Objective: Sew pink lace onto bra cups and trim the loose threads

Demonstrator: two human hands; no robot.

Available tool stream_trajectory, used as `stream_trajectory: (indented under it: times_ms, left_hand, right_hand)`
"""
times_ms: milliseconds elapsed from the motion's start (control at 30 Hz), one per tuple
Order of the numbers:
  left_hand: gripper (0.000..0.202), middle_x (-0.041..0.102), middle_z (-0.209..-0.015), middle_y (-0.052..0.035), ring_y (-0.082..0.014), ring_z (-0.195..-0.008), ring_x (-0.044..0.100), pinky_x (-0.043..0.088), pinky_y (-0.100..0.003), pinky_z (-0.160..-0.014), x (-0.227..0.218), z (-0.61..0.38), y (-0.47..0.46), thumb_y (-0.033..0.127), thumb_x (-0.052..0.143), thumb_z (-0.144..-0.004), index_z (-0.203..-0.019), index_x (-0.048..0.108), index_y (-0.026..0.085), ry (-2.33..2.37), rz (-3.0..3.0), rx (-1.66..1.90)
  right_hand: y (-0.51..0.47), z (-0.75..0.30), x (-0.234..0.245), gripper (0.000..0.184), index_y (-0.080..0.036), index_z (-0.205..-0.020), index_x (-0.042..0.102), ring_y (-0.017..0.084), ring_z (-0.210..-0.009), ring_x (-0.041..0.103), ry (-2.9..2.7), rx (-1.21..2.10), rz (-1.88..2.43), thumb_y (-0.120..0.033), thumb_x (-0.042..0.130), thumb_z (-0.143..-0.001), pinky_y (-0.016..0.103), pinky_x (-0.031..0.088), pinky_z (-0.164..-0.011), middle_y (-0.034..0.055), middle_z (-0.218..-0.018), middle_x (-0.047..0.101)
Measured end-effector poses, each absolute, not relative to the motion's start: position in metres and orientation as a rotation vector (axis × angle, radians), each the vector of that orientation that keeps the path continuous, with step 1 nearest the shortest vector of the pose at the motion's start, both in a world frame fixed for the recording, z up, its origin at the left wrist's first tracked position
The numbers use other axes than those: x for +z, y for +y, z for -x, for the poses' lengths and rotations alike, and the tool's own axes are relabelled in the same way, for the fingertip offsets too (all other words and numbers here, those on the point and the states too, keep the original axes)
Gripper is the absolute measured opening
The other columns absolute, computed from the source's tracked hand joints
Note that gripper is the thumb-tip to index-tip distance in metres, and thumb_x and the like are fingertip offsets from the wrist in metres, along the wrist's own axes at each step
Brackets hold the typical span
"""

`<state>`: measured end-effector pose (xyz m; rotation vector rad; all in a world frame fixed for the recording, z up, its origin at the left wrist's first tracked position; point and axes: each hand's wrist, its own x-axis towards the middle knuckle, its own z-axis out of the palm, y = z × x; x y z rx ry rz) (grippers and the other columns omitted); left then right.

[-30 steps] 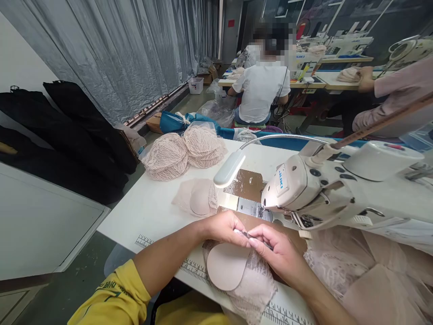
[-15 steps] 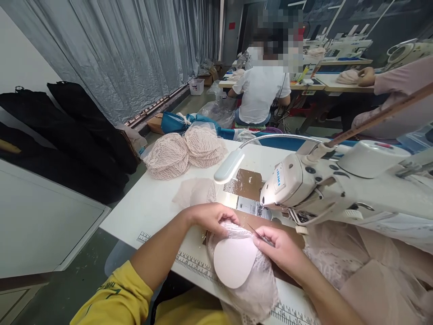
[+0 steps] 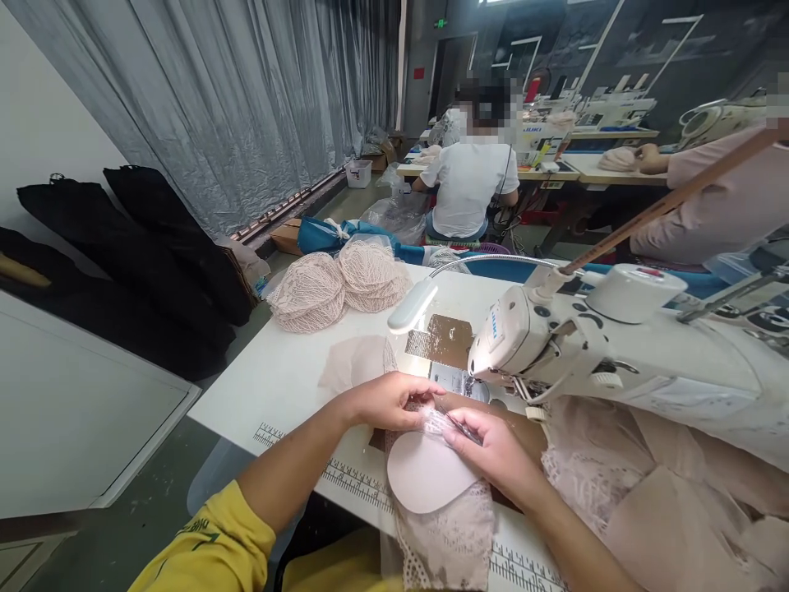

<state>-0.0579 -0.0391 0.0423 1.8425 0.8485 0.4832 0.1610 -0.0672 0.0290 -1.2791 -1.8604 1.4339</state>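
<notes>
My left hand (image 3: pixel 385 400) pinches the upper edge of a pale foam cup with lace (image 3: pixel 425 474) that lies on the white sewing table (image 3: pixel 289 370), its lace hanging over the front edge. My right hand (image 3: pixel 493 448) is closed on small thread snips (image 3: pixel 457 426), their tip at the lace edge between both hands. The white sewing machine (image 3: pixel 555 341) stands just behind my hands, its lamp (image 3: pixel 417 304) lit above the needle plate.
Two stacks of lace cups (image 3: pixel 336 284) sit at the table's far left, another cup piece (image 3: pixel 354 362) nearer. Pale fabric (image 3: pixel 653 501) is piled at the right under the machine. Black bags (image 3: pixel 123 247) lie left on the floor. Other people sit at tables behind.
The cup has been turned and shifted a little between my hands. My right hand with the snips has come back to the lace edge beside my left fingers. The camera tilted up slightly.
</notes>
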Motion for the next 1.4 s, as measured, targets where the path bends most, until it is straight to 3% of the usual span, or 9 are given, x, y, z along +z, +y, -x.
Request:
stream_trajectory:
  times_ms: [133,233,467,633,800,900,1000,1200,1400]
  left_hand:
    - [0.030,0.062,-0.089,-0.0043,-0.0158,-0.079,0.055,0.042,-0.024,-0.069,0.061,0.074,-0.052,0.033,0.065,-0.077,-0.102,0.065,0.015,1.104,-1.862,0.514]
    - [0.039,0.059,-0.075,-0.0011,-0.0132,-0.069,0.053,0.039,-0.022,-0.059,0.059,0.087,-0.060,0.049,0.072,-0.071,-0.088,0.067,0.014,1.140,-1.614,0.300]
    - [0.048,0.054,-0.071,0.0029,-0.0051,-0.056,0.043,0.030,-0.017,-0.049,0.022,0.064,-0.069,0.037,0.084,-0.060,-0.098,0.065,0.014,0.842,-1.010,0.476]
    - [0.038,0.060,-0.070,-0.0018,-0.0095,-0.062,0.051,0.039,-0.022,-0.060,0.014,0.039,-0.074,0.040,0.081,-0.065,-0.084,0.068,0.010,0.857,-0.911,0.698]
    - [0.034,0.054,-0.062,0.0014,-0.0080,-0.059,0.046,0.034,-0.021,-0.058,0.014,0.035,-0.075,0.043,0.075,-0.072,-0.074,0.068,0.010,0.833,-1.117,0.771]
    - [0.033,0.059,-0.067,-0.0010,-0.0101,-0.064,0.050,0.038,-0.023,-0.062,0.013,0.034,-0.075,0.042,0.075,-0.072,-0.079,0.071,0.010,0.801,-1.145,0.766]
    - [0.038,0.063,-0.075,-0.0037,-0.0130,-0.071,0.054,0.040,-0.025,-0.069,0.011,0.032,-0.076,0.042,0.078,-0.069,-0.087,0.072,0.009,0.769,-1.084,0.742]
    - [0.043,0.038,-0.058,0.0046,-0.0064,-0.055,0.034,0.026,-0.020,-0.052,0.008,0.033,-0.076,0.048,0.076,-0.068,-0.063,0.056,0.011,0.822,-1.145,0.623]
    - [0.050,0.027,-0.058,0.0057,-0.0052,-0.054,0.023,0.014,-0.022,-0.050,0.013,0.033,-0.076,0.051,0.072,-0.072,-0.056,0.044,0.013,0.831,-1.220,0.610]
  right_hand:
    - [-0.070,-0.167,0.033,0.031,-0.017,-0.086,0.066,0.019,-0.074,0.058,-1.836,1.494,1.241,-0.046,0.053,-0.086,0.028,0.046,-0.064,0.0036,-0.081,0.065]
    - [-0.072,-0.172,0.030,0.030,-0.018,-0.085,0.064,0.017,-0.073,0.056,-1.831,1.491,1.194,-0.047,0.053,-0.086,0.028,0.045,-0.065,0.0023,-0.080,0.062]
    - [-0.073,-0.171,0.023,0.028,-0.019,-0.082,0.060,0.016,-0.071,0.049,-1.865,1.507,1.044,-0.046,0.051,-0.088,0.027,0.041,-0.066,0.0002,-0.075,0.053]
    - [-0.075,-0.172,0.020,0.031,-0.020,-0.092,0.059,0.018,-0.075,0.053,-1.871,1.514,1.125,-0.050,0.052,-0.087,0.029,0.043,-0.068,0.0015,-0.079,0.056]
    - [-0.071,-0.185,0.017,0.037,-0.022,-0.105,0.058,0.019,-0.074,0.056,-1.816,1.379,1.200,-0.053,0.047,-0.088,0.030,0.044,-0.068,0.0033,-0.084,0.062]
    - [-0.068,-0.188,0.021,0.034,-0.023,-0.102,0.062,0.021,-0.083,0.059,-1.953,1.329,1.196,-0.051,0.051,-0.087,0.032,0.045,-0.074,0.0048,-0.093,0.064]
    - [-0.068,-0.184,0.028,0.030,-0.023,-0.101,0.062,0.020,-0.079,0.059,-2.025,1.380,1.161,-0.048,0.051,-0.088,0.031,0.046,-0.071,0.0027,-0.086,0.065]
    - [-0.072,-0.172,0.035,0.024,-0.023,-0.097,0.065,0.020,-0.088,0.062,-2.014,1.435,1.058,-0.042,0.052,-0.090,0.031,0.046,-0.078,0.0027,-0.095,0.068]
    - [-0.075,-0.169,0.028,0.025,-0.022,-0.086,0.065,0.020,-0.083,0.061,-1.906,1.394,1.153,-0.043,0.051,-0.089,0.031,0.046,-0.075,0.0018,-0.084,0.067]
